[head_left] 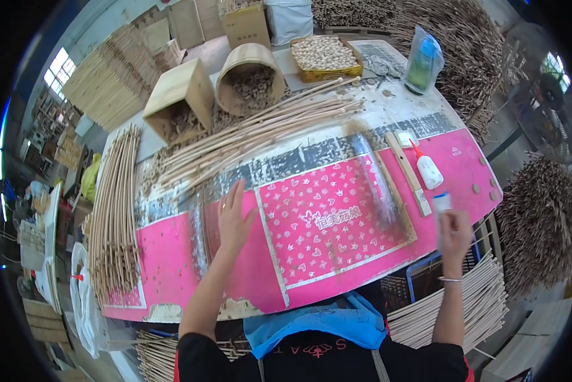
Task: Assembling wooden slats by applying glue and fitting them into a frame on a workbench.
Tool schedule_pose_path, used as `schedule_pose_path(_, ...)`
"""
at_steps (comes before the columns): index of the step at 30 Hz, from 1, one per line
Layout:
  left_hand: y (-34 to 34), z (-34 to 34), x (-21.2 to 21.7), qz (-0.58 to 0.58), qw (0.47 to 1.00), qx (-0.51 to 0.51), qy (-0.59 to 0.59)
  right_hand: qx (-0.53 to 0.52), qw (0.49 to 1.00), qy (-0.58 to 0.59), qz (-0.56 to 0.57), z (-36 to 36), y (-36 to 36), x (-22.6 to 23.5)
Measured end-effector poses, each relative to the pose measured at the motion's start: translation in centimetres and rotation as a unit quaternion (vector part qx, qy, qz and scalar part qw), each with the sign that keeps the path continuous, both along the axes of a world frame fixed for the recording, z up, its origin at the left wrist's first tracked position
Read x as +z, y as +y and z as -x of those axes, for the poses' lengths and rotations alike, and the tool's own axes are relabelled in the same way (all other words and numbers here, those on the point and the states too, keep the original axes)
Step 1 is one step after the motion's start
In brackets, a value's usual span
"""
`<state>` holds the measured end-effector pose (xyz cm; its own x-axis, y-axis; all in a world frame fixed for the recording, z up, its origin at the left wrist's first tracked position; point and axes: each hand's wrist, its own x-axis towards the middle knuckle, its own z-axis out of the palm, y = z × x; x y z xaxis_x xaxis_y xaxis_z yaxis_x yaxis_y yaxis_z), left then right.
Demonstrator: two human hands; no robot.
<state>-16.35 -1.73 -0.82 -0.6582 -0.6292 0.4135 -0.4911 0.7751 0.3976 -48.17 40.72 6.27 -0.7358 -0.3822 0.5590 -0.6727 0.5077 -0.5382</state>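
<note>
A blurred stick is swung over the pink table at centre right, gripped at its near end by the right hand, closed round it. The left hand is laid flat, fingers spread, empty, seemingly as a brace. One glue bottle is kept within reach; two wooden containers of rings are tipped toward the worker at upper left.

Workshop interior, daylight through a paned window at far left, pale wall behind, pink-covered table, stacked cane bundles on the floor at right
</note>
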Motion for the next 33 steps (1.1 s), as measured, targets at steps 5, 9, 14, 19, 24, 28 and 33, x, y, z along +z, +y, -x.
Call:
schedule_pose_path(5,-10.1,12.6,-2.9,0.058,0.984,-0.159,-0.054,-0.161,0.986,0.041,-0.014,9.5,7.8,-5.8)
schedule_pose_path(9,-22.2,12.2,-3.7,0.157,0.955,-0.169,-0.188,-0.15,0.981,-0.015,-0.12,10.2,3.7,-9.9)
schedule_pose_path(14,-21.2,18.0,-2.2,0.078,0.96,-0.113,-0.245,-0.22,0.974,0.053,-0.025,5.3,3.3,-3.8)
schedule_pose_path(19,-24.5,15.6,-4.2,0.058,0.957,-0.115,-0.258,-0.037,0.996,-0.048,0.067,-0.7,-2.2,-4.6)
schedule_pose_path(24,-18.1,20.2,-1.3,0.068,0.957,-0.161,-0.231,0.056,0.983,-0.145,0.095,-5.9,-4.8,-6.1)
schedule_pose_path(28,-17.4,20.3,-1.2,0.12,0.939,-0.066,-0.316,0.084,0.968,-0.217,0.097,-8.1,-6.6,-7.8)
schedule_pose_path(33,-15.9,19.1,0.0,0.165,0.937,-0.085,-0.297,0.072,0.968,-0.229,0.077,-8.1,-6.9,-8.6)
